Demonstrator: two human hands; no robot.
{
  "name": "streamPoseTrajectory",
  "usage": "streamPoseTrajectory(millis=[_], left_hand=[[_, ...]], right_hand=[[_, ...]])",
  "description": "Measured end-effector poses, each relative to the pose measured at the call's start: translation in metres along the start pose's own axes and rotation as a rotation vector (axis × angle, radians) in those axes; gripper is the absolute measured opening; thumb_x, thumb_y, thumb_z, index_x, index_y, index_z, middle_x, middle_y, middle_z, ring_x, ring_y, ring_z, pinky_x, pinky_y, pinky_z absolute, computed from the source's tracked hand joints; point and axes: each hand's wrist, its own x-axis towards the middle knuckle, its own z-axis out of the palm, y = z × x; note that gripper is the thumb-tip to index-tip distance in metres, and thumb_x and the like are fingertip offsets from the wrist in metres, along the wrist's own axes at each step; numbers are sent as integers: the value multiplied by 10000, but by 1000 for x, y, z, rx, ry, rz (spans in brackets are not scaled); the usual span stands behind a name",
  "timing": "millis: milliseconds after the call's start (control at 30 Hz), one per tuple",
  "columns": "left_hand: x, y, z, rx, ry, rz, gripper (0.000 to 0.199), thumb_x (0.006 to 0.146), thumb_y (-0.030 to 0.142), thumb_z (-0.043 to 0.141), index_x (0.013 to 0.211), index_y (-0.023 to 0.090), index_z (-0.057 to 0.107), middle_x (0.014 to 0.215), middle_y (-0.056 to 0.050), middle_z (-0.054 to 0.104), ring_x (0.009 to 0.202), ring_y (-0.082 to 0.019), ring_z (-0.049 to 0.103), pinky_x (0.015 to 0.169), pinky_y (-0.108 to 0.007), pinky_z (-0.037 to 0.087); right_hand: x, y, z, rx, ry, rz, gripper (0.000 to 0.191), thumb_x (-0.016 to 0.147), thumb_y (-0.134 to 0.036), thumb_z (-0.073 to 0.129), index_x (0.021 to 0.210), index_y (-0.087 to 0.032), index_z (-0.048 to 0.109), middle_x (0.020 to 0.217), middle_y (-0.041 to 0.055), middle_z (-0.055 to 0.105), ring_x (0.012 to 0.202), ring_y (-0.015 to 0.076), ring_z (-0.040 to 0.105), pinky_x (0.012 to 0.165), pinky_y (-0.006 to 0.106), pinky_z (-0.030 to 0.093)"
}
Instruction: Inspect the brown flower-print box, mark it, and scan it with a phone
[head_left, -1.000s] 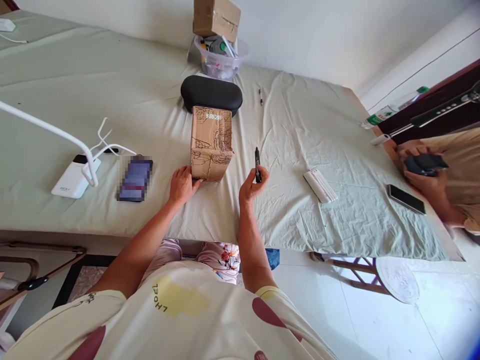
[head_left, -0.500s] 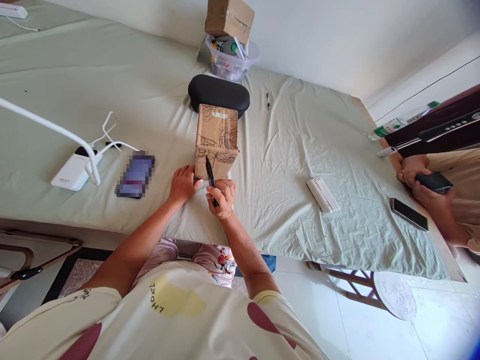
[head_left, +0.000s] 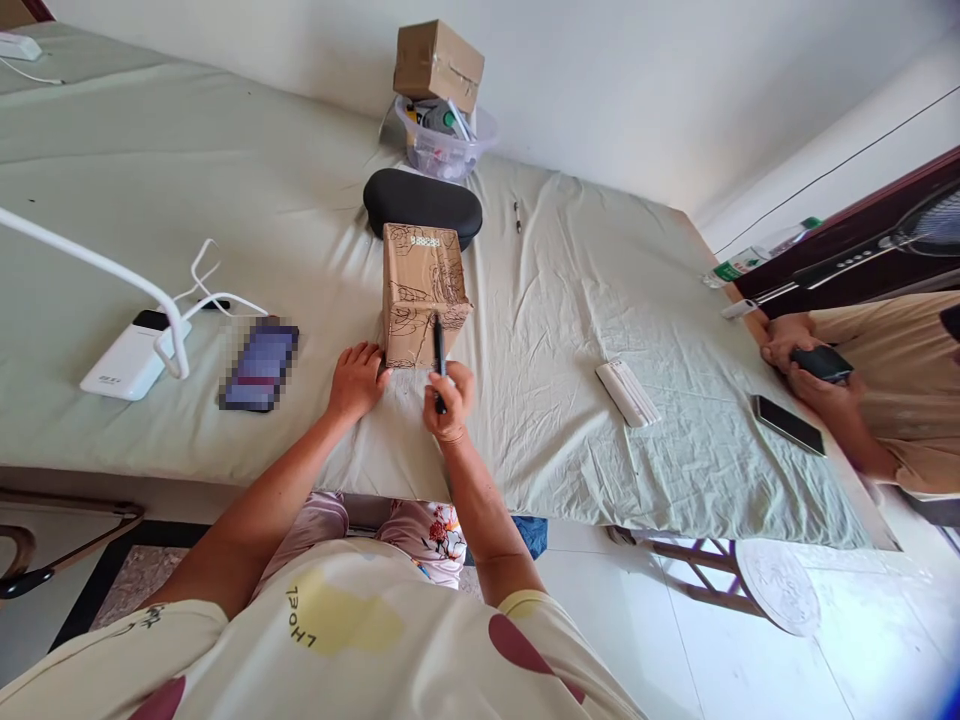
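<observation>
A brown cardboard box (head_left: 416, 275), covered in black drawn lines, stands on the cloth-covered table in front of me. My right hand (head_left: 451, 402) grips a black marker pen (head_left: 439, 345), its tip pointing away from me at the box's near face. Whether the tip touches the cardboard I cannot tell. My left hand (head_left: 358, 380) lies palm down on the cloth at the near left corner of the box, fingers stretched out and the thumb close to its lower edge. Behind the box is a black oblong case (head_left: 424, 203).
To the left lie a white power bank (head_left: 124, 365) with cables and a phone (head_left: 260, 365). A plastic basket (head_left: 442, 155) bears another carton (head_left: 439, 62). On the right are a pale ridged object (head_left: 628, 392), a dark phone (head_left: 787, 424) and another person's hands (head_left: 814, 365) holding something black.
My right hand and the marker have shifted right along the box's near face. The marker points more directly away from me. The whole view has shifted slightly.
</observation>
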Motion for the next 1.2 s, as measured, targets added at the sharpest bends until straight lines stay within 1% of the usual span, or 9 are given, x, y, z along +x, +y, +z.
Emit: streamPoseTrajectory(millis=[167,333,433,600,700,833,967,1100,1200], left_hand=[[0,0,-2,4,4,16,373,979,334,546,1274,169,704,1452,-204,697,1441,-398,587,1231,-609,411],[-2,-2,-1,-8,19,42,347,974,312,534,1251,186,702,1437,-201,704,1429,-398,592,1217,-616,420],[-3,-3,0,4,23,49,342,974,310,527,1244,193,702,1444,-197,701,1433,-396,590,1211,-610,428],[-3,-3,-1,13,7,55,340,968,302,529,1234,185,706,1443,-210,698,1434,-406,589,1202,-614,441],[-3,-3,-1,14,12,52,336,962,296,530,1234,198,703,1441,-199,701,1440,-400,586,1207,-614,440],[-5,-4,-1,1,16,49,333,955,290,532,1232,208,699,1447,-188,698,1446,-387,586,1220,-612,437],[-16,-5,-1,-32,17,28,342,937,296,539,1225,211,702,1440,-187,701,1439,-380,593,1236,-614,433],[-40,-7,-8,-151,39,-18,336,921,331,532,1180,232,721,1380,-133,749,1396,-339,636,1232,-555,472],[-59,-14,-25,-227,116,-148,320,956,370,477,1113,264,736,1210,-91,813,1172,-295,752,1084,-468,590]], right_hand=[[20,32,-22,-133,259,237,488,1023,-494,416,1332,-191,640,1242,192,604,1243,323,598,1091,573,503],[32,47,-24,-312,-34,582,412,989,-407,520,1307,-202,683,1270,175,665,1239,310,585,1087,529,456],[30,46,-21,-386,-169,679,388,966,-356,565,1295,-212,712,1326,178,664,1251,318,579,1107,539,405],[28,45,-21,-396,-183,665,446,934,-304,587,1347,-174,692,1479,235,592,1377,367,514,1150,593,349],[29,45,-18,-335,-123,545,538,922,-249,557,1451,-168,606,1532,226,577,1442,347,485,1187,578,358],[30,39,-6,-200,-222,366,598,942,-206,533,1537,-156,512,1401,180,698,1324,293,615,1151,476,462],[27,29,2,-215,-371,357,666,935,-223,631,1580,-158,478,1303,165,744,1228,314,682,1082,460,517],[23,30,2,-163,-367,348,643,963,-261,649,1576,-182,470,1274,134,765,1209,303,694,1075,464,524],[21,33,1,-131,-358,314,609,994,-329,646,1558,-173,481,1240,122,781,1176,298,706,1057,459,526]])
